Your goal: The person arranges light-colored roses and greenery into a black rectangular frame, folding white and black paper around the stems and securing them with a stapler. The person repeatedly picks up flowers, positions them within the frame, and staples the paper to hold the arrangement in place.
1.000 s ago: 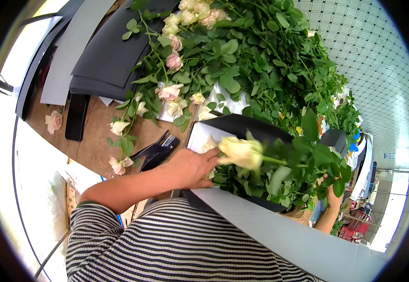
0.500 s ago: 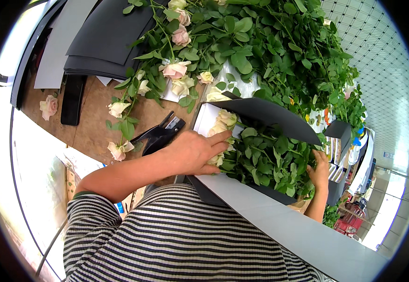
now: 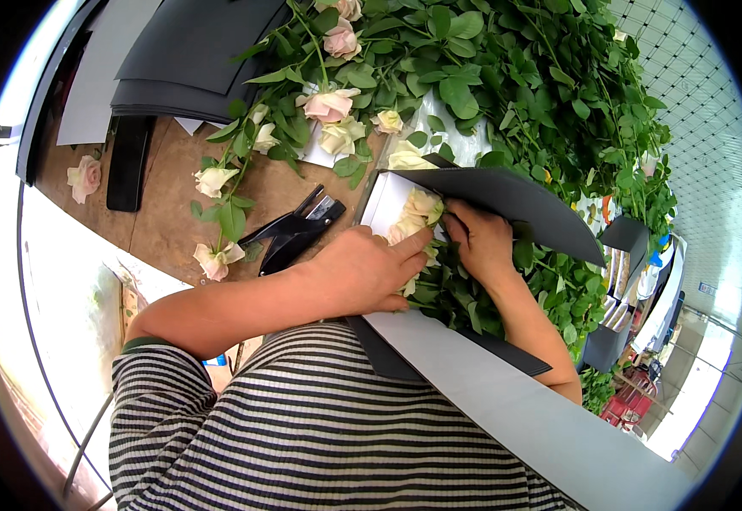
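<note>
A bunch of cream roses (image 3: pixel 410 223) lies with its blooms at the white inner end of a black sheet (image 3: pixel 524 198) whose edges curve up around it. My left hand (image 3: pixel 362 271) is cupped over the near blooms, fingers on top and thumb at the near side. My right hand (image 3: pixel 480 243) reaches in among the leaves just behind the blooms. Its fingers are bent together, and what they pinch is hidden. A long grey strip (image 3: pixel 507 400) runs along the near side of the bunch, past my striped shirt.
Left of the bunch, a black stapler (image 3: pixel 301 232) lies on the brown tabletop (image 3: pixel 166 204). Loose pale roses (image 3: pixel 328 106) lie beyond it. A black phone (image 3: pixel 130 163) and stacked black sheets (image 3: pixel 184 64) are farther left. Leafy rose stems (image 3: pixel 550 102) are heaped at the back.
My right hand has moved left from the stem end of the bunch to just behind the blooms. My left hand stays over the roses.
</note>
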Motion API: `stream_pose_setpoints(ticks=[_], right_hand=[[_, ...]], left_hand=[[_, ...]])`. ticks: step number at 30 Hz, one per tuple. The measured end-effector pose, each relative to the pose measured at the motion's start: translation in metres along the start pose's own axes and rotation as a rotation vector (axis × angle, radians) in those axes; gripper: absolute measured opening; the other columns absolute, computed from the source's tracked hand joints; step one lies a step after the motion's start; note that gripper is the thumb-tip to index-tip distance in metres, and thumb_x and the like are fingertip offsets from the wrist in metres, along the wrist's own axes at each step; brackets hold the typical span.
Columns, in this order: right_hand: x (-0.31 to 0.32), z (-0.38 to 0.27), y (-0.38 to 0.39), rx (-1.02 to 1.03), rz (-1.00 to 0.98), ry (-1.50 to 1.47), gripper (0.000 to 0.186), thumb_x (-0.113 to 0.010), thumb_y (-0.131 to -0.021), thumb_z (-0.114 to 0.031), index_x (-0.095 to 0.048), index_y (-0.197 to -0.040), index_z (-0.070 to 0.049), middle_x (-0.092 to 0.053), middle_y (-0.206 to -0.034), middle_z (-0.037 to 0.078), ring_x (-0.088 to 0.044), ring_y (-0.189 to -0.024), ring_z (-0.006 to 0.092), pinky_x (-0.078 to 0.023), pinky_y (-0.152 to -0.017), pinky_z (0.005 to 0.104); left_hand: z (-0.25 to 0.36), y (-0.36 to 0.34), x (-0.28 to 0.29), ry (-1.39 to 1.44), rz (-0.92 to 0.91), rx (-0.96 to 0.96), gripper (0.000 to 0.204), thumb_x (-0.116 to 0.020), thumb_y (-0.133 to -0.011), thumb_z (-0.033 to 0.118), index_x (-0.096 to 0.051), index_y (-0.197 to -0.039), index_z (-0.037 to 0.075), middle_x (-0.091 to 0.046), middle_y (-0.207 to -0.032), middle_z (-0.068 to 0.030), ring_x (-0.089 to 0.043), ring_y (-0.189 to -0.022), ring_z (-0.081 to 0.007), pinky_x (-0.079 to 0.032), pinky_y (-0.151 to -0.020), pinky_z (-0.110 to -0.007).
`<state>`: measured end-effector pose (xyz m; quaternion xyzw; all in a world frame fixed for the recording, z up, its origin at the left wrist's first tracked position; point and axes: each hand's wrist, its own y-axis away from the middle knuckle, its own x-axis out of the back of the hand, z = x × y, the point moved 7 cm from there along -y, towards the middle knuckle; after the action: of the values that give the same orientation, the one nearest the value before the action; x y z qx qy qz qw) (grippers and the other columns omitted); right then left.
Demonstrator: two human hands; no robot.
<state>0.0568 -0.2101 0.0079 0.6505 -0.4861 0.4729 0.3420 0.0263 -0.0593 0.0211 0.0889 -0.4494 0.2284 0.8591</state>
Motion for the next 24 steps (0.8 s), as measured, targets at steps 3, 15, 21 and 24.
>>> stream_pose_setpoints(ticks=[3, 15, 21, 24], right_hand=[[-0.002, -0.003, 0.000, 0.057, 0.042, -0.077, 0.023, -0.063, -0.081, -0.017, -0.065, -0.104, -0.016, -0.067, -0.082, 0.008, -0.064, -0.072, 0.0283, -0.051, -0.062, 0.0407], [0.013, -0.017, 0.008, 0.066, -0.098, 0.072, 0.031, -0.064, -0.082, -0.020, -0.063, -0.113, -0.016, -0.066, -0.090, 0.010, -0.064, -0.077, 0.0290, -0.052, -0.064, 0.0389], [0.213, -0.058, 0.041, 0.690, -0.245, -1.332, 0.032, -0.065, -0.084, -0.014, -0.062, -0.110, 0.006, -0.066, -0.102, 0.020, -0.067, -0.089, 0.0274, -0.057, -0.074, 0.0343], [0.253, -0.100, 0.055, 0.700, -0.322, -0.804, 0.026, -0.062, -0.087, -0.015, -0.066, -0.098, 0.007, -0.066, -0.100, 0.023, -0.068, -0.085, 0.0304, -0.058, -0.067, 0.0346]], left_hand=[[-0.001, 0.002, 0.001, 0.022, 0.012, -0.010, 0.053, -0.073, -0.073, 0.039, -0.059, -0.108, 0.002, -0.044, -0.134, -0.0130, -0.066, -0.071, -0.0265, -0.053, -0.068, -0.037], [-0.011, -0.014, 0.014, 0.042, -0.056, -0.030, 0.050, -0.070, -0.072, 0.053, -0.065, -0.098, 0.010, -0.030, -0.144, -0.0211, -0.066, -0.067, -0.0319, -0.054, -0.058, -0.039], [-0.006, -0.008, 0.013, 0.030, -0.061, 0.035, 0.060, -0.064, -0.075, 0.061, -0.066, -0.107, 0.011, -0.031, -0.145, -0.0221, -0.067, -0.068, -0.0332, -0.055, -0.059, -0.038], [-0.008, -0.017, 0.020, 0.130, -0.087, 0.051, 0.058, -0.061, -0.079, 0.060, -0.064, -0.109, 0.009, -0.034, -0.144, -0.0231, -0.066, -0.080, -0.0358, -0.055, -0.068, -0.041]])
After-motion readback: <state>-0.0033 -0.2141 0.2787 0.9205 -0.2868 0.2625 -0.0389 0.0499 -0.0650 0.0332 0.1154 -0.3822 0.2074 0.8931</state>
